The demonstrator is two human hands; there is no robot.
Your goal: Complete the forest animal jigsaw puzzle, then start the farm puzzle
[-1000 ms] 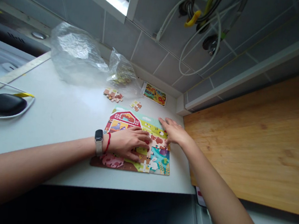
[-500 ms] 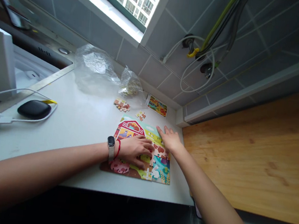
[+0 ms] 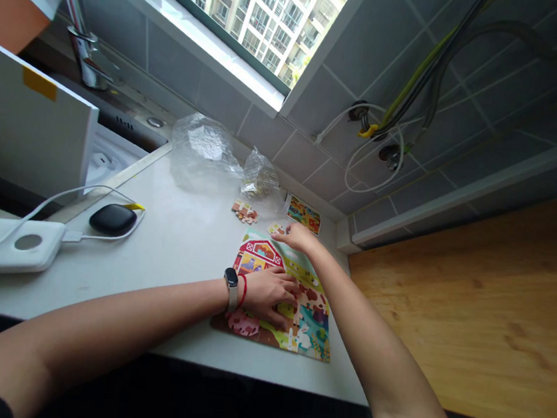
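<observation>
A colourful farm jigsaw puzzle (image 3: 312,333) with a red barn, animals and a rabbit lies on the white counter. My left hand (image 3: 273,296), with a watch and a red cord at the wrist, rests flat on its middle, fingers spread, covering part of the picture. Just beyond the puzzle's far edge, my right hand (image 3: 301,237) has thumb and fingers closed at a small puzzle piece (image 3: 275,228), partly hidden by them. Left of it sits a small pile of loose puzzle pieces (image 3: 244,212). A picture card (image 3: 304,214) lies behind my right hand.
Crumpled clear plastic bags (image 3: 205,150) lie at the back of the counter (image 3: 170,230), one holding more pieces (image 3: 260,183). A black case (image 3: 113,218) and a white charger (image 3: 28,244) with a cable stand left, near the sink tap (image 3: 87,60). A wooden board (image 3: 473,305) is at right.
My right hand has moved from the puzzle's right side up to the loose piece beyond its far edge. My left hand stays on the puzzle. The whole view has shifted.
</observation>
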